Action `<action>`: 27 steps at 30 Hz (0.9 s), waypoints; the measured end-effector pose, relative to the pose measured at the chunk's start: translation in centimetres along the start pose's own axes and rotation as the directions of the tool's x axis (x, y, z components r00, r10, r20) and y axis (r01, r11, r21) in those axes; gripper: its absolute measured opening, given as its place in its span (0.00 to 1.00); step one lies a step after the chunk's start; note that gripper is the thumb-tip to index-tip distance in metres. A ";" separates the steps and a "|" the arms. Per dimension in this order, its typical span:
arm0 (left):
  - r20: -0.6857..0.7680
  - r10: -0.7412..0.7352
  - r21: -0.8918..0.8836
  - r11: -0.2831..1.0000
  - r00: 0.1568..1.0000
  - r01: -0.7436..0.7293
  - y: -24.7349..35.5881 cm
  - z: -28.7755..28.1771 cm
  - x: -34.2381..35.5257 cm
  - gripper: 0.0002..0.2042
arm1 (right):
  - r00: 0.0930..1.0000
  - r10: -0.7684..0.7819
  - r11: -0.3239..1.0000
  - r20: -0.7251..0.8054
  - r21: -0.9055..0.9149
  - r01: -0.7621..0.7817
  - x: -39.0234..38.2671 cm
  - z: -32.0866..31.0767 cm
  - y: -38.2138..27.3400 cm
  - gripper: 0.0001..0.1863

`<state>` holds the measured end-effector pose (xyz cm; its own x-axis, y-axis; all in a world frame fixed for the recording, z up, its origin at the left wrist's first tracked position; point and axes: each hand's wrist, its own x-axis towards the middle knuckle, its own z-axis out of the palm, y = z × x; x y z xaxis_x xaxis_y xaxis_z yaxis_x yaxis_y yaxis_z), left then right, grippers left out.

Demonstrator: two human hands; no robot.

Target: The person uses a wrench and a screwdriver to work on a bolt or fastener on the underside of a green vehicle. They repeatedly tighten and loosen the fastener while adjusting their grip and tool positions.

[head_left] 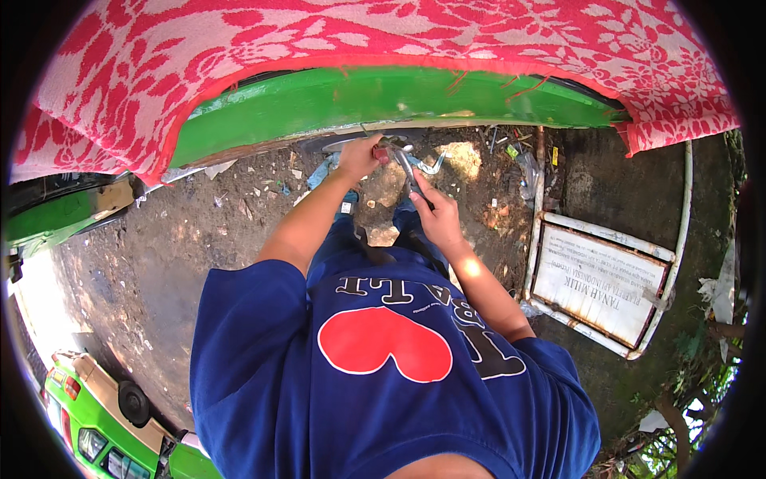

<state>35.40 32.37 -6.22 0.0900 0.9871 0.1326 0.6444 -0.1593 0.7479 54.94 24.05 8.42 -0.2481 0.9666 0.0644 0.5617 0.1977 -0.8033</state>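
My right hand (437, 211) is closed around the dark grip of a hammer (405, 169). The metal shaft of the hammer slants up and left toward its head, close to the lower edge of a green body panel (319, 100). My left hand (361, 156) is closed on a small reddish block-like piece (381, 153) beside the hammer head. Whether the head touches the piece, I cannot tell. A red and pink floral cloth (383, 32) drapes over the top of the green panel.
A rusty white metal frame with a sign panel (598, 283) lies at the right. Bare dirt (231, 215) with scraps of litter spreads below the panel. A green vehicle (104, 423) stands at the lower left, and another green vehicle part (64, 211) juts in at the left.
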 end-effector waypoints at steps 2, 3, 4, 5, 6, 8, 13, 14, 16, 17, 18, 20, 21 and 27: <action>0.124 -0.069 -0.055 0.996 0.990 0.076 0.6 -0.8 0.4 0.09 | 0.993 0.116 0.993 0.010 0.023 -0.117 -1.1 -1.4 -0.2 0.24; 0.125 -0.079 -0.078 0.993 0.989 0.089 0.4 -0.9 0.6 0.08 | 0.989 0.150 0.988 0.002 0.048 -0.150 -1.6 -1.7 0.2 0.24; 0.127 -0.090 -0.100 0.990 0.988 0.103 0.3 -0.9 0.8 0.08 | 0.985 0.170 0.984 -0.006 0.055 -0.169 -1.9 -1.8 0.8 0.25; 0.121 -0.091 -0.095 0.990 0.988 0.103 0.3 -0.9 1.0 0.07 | 0.981 0.192 0.980 -0.014 0.060 -0.191 -2.3 -2.0 1.4 0.25; 0.115 -0.092 -0.089 0.991 0.989 0.103 0.3 -0.8 1.1 0.07 | 0.977 0.214 0.975 -0.023 0.066 -0.212 -2.6 -2.1 1.9 0.25; 0.105 -0.088 -0.083 0.992 0.991 0.097 0.4 -0.8 1.2 0.07 | 0.965 0.260 0.964 -0.024 0.060 -0.258 -3.1 -2.3 2.2 0.26; 0.145 -0.075 -0.054 0.995 0.987 0.084 0.7 -1.5 0.8 0.08 | 0.952 0.304 0.949 -0.022 0.091 -0.301 -3.5 -2.1 2.3 0.26; 0.127 -0.055 -0.075 0.995 0.990 0.065 0.4 -1.5 0.8 0.08 | 0.954 0.298 0.951 -0.019 0.098 -0.295 -3.5 -1.9 2.4 0.26; 0.089 -0.017 -0.117 0.993 0.996 0.027 -0.3 -1.2 0.7 0.08 | 0.960 0.281 0.955 -0.012 0.104 -0.278 -3.5 -1.5 2.8 0.26; 0.088 -0.035 -0.115 0.992 0.996 0.045 -0.3 -1.1 0.7 0.08 | 0.961 0.275 0.957 -0.005 0.097 -0.273 -3.4 -1.5 2.7 0.26; 0.086 -0.053 -0.113 0.992 0.995 0.062 -0.3 -0.9 0.7 0.09 | 0.963 0.271 0.959 0.003 0.090 -0.270 -3.3 -1.4 2.5 0.26; 0.085 -0.078 -0.115 0.990 0.993 0.087 -0.2 -0.9 0.8 0.09 | 0.971 0.239 0.969 0.017 0.065 -0.240 -3.1 -1.6 1.4 0.25; 0.086 -0.084 -0.117 0.989 0.993 0.094 -0.2 -1.1 0.9 0.09 | 0.978 0.208 0.977 0.017 0.051 -0.209 -2.9 -1.7 0.7 0.25; 0.122 -0.239 -0.158 0.954 0.963 0.256 -0.1 -1.3 1.6 0.16 | 0.971 0.191 0.964 0.143 -0.215 -0.158 -2.2 -1.0 -1.9 0.23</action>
<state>34.49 33.92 -5.27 0.0257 0.9912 -0.1302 0.5176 0.0982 0.8500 55.24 21.75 10.41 -0.2466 0.9531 -0.1752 0.7503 0.0734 -0.6570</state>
